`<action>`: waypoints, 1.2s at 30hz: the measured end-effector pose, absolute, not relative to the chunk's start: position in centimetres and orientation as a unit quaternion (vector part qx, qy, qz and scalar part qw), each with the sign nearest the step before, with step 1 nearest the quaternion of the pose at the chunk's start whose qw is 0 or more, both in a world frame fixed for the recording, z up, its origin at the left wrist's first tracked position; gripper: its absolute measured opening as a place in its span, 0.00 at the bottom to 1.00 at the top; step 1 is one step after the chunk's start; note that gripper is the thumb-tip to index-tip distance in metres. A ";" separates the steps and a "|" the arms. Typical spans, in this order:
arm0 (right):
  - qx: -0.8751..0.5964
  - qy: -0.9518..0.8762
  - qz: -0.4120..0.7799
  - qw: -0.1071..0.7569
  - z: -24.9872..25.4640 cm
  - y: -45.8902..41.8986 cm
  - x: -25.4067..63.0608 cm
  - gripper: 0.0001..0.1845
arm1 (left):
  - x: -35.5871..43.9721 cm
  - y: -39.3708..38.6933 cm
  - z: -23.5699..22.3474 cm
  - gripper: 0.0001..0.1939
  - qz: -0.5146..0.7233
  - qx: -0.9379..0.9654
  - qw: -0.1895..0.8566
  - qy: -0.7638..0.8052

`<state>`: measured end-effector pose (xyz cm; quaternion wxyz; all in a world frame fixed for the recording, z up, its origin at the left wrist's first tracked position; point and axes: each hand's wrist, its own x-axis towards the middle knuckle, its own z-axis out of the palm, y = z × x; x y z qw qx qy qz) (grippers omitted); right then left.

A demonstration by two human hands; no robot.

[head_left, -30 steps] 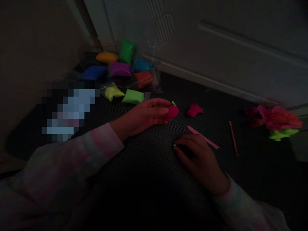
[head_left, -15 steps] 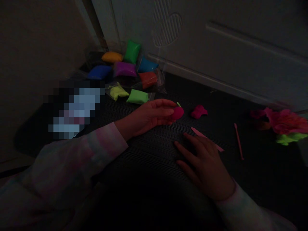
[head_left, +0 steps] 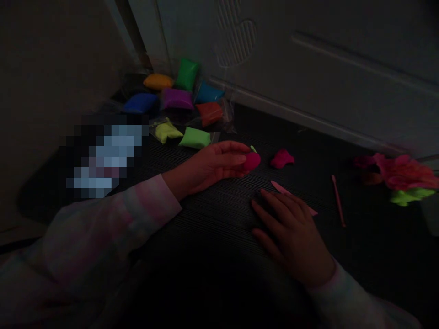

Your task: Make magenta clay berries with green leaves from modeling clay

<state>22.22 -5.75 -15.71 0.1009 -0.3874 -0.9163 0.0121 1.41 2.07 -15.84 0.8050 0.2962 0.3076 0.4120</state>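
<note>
Between the thumb and fingers of my left hand (head_left: pixel 219 161) is a rounded ball of dark pink modelling clay (head_left: pixel 253 161). A small light-green bit (head_left: pixel 253 149) sticks up at its top edge. Just to the right lies a loose lump of the same pink clay (head_left: pixel 282 158), apart from the hand. My right hand (head_left: pixel 290 228) is open, palm down, with its fingers spread low over the dark table. Partly under its fingers lies a flat pink clay knife (head_left: pixel 280 188). A thin pink modelling stick (head_left: pixel 338 201) rests farther right.
Several bags of coloured clay (head_left: pixel 177 98) lie at the back left. On the left is a dark device with a blurred lit screen (head_left: pixel 115 157). A pink and green clay piece (head_left: pixel 408 176) sits at the far right. A pale panel (head_left: pixel 308 82) borders the table's back.
My right hand's fingers have drawn slightly closer together. My left hand keeps its hold on the pink clay ball. The whole view has shifted a little.
</note>
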 end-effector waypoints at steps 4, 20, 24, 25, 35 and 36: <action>-0.386 -0.912 0.014 0.141 -15.6 -5.7 22.7 0.15 | 1.4 2.0 -15.7 0.08 0.410 0.296 0.804 0.314; -0.439 -0.873 0.090 0.193 -16.4 -4.8 21.8 0.09 | 1.5 2.1 -15.8 0.08 0.414 0.298 0.801 0.313; -0.440 -0.870 0.091 0.205 -16.4 -4.7 21.7 0.07 | 1.5 2.1 -15.8 0.08 0.412 0.297 0.802 0.314; -0.439 -0.870 0.092 0.206 -16.5 -4.7 21.7 0.07 | 1.5 2.1 -15.8 0.08 0.412 0.297 0.802 0.313; -0.443 -0.866 0.103 0.209 -16.4 -4.8 21.6 0.08 | 1.4 2.1 -15.8 0.08 0.414 0.297 0.802 0.311; -0.443 -0.865 0.106 0.211 -16.3 -4.8 21.7 0.08 | 1.4 2.1 -15.8 0.08 0.414 0.297 0.802 0.312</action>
